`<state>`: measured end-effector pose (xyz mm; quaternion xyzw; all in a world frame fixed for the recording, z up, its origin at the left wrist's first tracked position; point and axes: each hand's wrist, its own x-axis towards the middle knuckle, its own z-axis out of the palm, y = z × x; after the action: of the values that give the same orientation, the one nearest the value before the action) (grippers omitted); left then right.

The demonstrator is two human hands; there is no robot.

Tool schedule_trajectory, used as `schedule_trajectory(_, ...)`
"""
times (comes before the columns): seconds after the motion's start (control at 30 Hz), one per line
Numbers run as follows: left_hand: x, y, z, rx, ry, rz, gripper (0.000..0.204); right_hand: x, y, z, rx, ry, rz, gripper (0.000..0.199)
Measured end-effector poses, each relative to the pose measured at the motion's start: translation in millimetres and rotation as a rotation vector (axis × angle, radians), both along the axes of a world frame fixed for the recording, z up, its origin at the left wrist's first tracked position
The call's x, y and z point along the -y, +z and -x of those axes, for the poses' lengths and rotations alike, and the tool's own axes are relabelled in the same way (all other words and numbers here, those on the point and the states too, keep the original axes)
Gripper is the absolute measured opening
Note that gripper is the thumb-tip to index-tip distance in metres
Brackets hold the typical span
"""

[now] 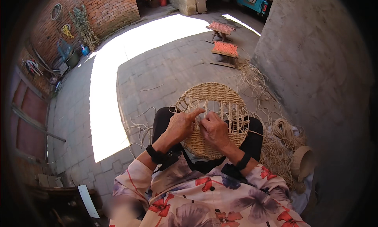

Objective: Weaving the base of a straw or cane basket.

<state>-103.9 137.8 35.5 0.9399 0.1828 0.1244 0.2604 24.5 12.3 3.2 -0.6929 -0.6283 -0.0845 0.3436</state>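
1. The round, partly woven cord piece [216, 93] rests across the person's dark trousers [254, 144], under both hands.
2. Left hand [180, 126]: over the piece's left-middle, index finger extended across the open strands [224, 108]; whether it pinches one, I cannot tell.
3. Right hand [214, 130]: just beside it, fingers curled over the middle; any pinched strand is hidden.
4. Dense weaving lies beyond and below both hands.

Paved courtyard [157, 69], brick wall [114, 10], red woven stools [225, 48], perhaps a blue vehicle [257, 6] in the shade
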Motion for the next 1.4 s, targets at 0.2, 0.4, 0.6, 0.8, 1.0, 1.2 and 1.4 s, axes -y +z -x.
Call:
schedule_trajectory(0.2,2.6,-3.0,1.0,0.109,0.021,0.025,0.046,0.8,-9.6,1.9,-0.145,-0.005,-0.021,0.014)
schedule_trajectory(0.4,-52.2,34.6,62.9,0.320,0.549,-0.153,0.036,4.1,-10.8,-3.5,-0.403,-0.042,-0.070,0.018)
schedule_trajectory(0.6,-45.9,70.6,99.0,0.384,0.457,0.197,0.030,-15.6,39.4,21.8,-0.417,0.153,-0.191,0.019)
schedule_trajectory(0.8,-17.3,86.8,85.7,0.517,0.213,0.413,0.029,-22.5,76.2,51.8,-1.155,0.462,0.039,0.020)
schedule_trajectory(1.0,-23.5,48.1,85.9,0.404,0.195,0.448,0.018,-8.9,65.9,20.0,-0.439,0.150,0.015,0.011)
schedule_trajectory(1.2,-23.1,4.6,90.1,0.240,0.224,0.071,0.009,-26.6,50.1,22.2,-0.036,0.189,0.088,0.011)
schedule_trajectory(1.4,-14.4,-10.6,80.3,0.239,0.198,-0.031,0.008,-42.1,27.7,32.4,-0.136,0.224,0.120,0.009)
